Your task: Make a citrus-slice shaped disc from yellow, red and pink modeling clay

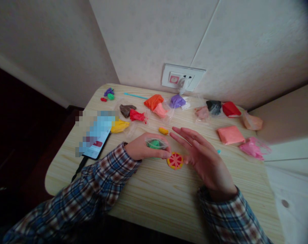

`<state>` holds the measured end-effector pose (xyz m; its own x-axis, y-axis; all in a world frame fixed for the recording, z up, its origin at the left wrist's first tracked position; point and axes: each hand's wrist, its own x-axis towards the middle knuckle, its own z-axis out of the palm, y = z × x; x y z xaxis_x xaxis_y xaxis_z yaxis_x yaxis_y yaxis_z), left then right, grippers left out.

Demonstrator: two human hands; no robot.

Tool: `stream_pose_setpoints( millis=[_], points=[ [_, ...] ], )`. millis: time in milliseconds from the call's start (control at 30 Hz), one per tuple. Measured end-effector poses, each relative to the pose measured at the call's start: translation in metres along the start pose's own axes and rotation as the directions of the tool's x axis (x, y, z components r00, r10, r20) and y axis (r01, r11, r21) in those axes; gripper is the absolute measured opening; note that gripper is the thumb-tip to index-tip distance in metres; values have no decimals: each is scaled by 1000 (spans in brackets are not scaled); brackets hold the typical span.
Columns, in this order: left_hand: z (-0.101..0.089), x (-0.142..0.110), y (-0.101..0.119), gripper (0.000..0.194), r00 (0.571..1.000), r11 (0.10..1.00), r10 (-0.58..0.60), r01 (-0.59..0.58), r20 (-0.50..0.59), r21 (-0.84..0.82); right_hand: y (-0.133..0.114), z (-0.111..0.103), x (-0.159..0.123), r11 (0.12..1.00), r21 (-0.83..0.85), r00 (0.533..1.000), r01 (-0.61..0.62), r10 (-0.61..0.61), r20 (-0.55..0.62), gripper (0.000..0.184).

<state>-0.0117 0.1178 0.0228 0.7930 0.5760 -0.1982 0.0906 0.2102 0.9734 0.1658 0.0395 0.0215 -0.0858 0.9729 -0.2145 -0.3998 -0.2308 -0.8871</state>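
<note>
My left hand [141, 146] grips a small clear zip bag whose mouth gapes toward me, with green modelling clay [155, 144] inside. My right hand [207, 159] is held over the table to the right, fingers stretched out and nothing in them. Between the two hands a round clay piece [175, 160] lies flat, with a yellow rim and red and pink wedges like a fruit slice. Just beyond it rests a small yellow clay piece [163, 130]. Part of the bag is hidden behind my left fingers.
Bagged clay lies along the back: brown [127, 110], orange [154, 101], purple [177, 101], black [214, 107]. On the right are a salmon block [230, 134] and pink clay [251, 148]. A phone [99, 139] with a cable is at left, clay grapes [108, 92] behind it.
</note>
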Motion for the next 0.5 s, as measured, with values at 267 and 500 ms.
stream_pose_setpoints(
  millis=[267, 500],
  points=[
    [-1, -1, 0, 11, 999, 999, -26, 25, -23, -23, -3, -21, -8, 903, -414, 966, 115, -198, -164, 23],
    [-1, 0, -3, 14, 999, 999, -18, 17, -27, -27, 2, -34, -13, 537, -834, 965, 124, -260, -24, 14]
  ],
)
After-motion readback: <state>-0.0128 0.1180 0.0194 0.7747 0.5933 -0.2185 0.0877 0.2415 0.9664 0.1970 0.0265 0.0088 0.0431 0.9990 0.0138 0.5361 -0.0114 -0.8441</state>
